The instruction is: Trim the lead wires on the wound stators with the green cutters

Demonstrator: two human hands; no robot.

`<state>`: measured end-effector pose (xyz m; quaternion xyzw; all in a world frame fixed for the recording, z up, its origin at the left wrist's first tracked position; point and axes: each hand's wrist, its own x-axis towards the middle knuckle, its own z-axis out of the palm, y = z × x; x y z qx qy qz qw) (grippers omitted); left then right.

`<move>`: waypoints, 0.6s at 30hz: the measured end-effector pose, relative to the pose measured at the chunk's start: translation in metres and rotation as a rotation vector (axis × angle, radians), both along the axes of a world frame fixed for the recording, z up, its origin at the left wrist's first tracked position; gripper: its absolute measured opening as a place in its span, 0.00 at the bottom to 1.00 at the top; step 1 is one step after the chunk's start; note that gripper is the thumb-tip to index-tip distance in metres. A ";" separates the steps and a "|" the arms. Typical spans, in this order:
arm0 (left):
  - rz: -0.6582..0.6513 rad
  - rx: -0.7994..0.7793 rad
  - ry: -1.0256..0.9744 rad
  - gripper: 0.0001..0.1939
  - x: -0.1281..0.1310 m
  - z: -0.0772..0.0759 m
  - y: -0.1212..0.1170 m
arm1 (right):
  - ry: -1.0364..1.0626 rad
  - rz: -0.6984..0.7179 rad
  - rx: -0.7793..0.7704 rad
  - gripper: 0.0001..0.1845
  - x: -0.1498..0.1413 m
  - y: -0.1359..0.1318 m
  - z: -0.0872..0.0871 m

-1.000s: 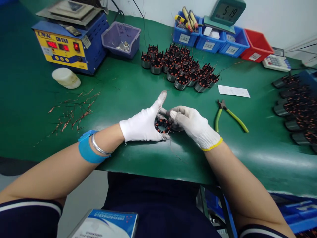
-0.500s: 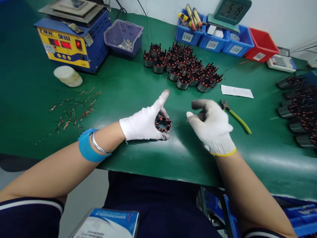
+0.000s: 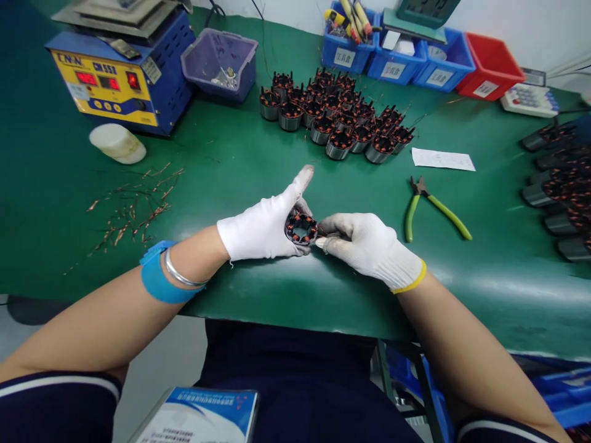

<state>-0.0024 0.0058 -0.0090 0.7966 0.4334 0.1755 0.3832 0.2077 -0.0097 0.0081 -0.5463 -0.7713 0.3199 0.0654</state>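
Observation:
My left hand [image 3: 265,227], in a white glove, is wrapped round a motor stator [image 3: 301,229] with copper windings; its thumb sticks up and away. The stator's open ring faces up toward me. From the right, my right hand [image 3: 364,243], gloved with a yellow cuff, pinches with thumb and forefinger at the stator's edge. What lies in that pinch, perhaps a thin wire end, is too small to tell. Cutting pliers [image 3: 421,200] with green handles lie spread on the table to the right of my right hand.
Several wound stators [image 3: 339,117] stand grouped beyond my hands; more stators [image 3: 563,184] sit at the right edge. Copper wire scraps [image 3: 138,209] and a white round block [image 3: 117,143] lie left, near a blue-yellow machine [image 3: 115,74]. Bins [image 3: 392,69] and a paper slip [image 3: 443,159] are farther back.
My right hand has moved left to the stator and closed its fingertips beside it. My left hand keeps its hold. The view has shifted slightly.

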 end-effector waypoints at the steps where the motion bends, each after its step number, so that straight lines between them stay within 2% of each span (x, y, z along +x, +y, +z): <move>1: 0.003 -0.004 -0.004 0.62 0.000 0.001 0.000 | 0.045 -0.003 -0.009 0.13 0.001 0.001 0.000; 5: 0.050 -0.062 -0.108 0.62 0.003 -0.001 -0.002 | 0.153 -0.056 -0.075 0.12 0.002 0.003 -0.003; 9: 0.210 -0.195 -0.389 0.46 0.007 -0.005 -0.001 | 0.168 -0.121 -0.138 0.12 0.003 0.005 -0.005; 11: 0.284 -0.204 -0.441 0.40 0.007 -0.005 0.002 | 0.149 -0.135 -0.149 0.12 0.003 0.005 -0.004; 14: 0.340 -0.176 -0.345 0.37 -0.002 -0.003 0.008 | 0.125 -0.133 -0.159 0.12 0.002 0.006 -0.003; 16: 0.307 -0.144 -0.141 0.34 -0.012 -0.002 0.012 | 0.112 -0.129 -0.159 0.12 0.002 0.007 -0.003; 18: 0.261 -0.038 0.152 0.28 -0.022 0.001 0.015 | 0.097 -0.122 -0.149 0.12 0.002 0.007 -0.003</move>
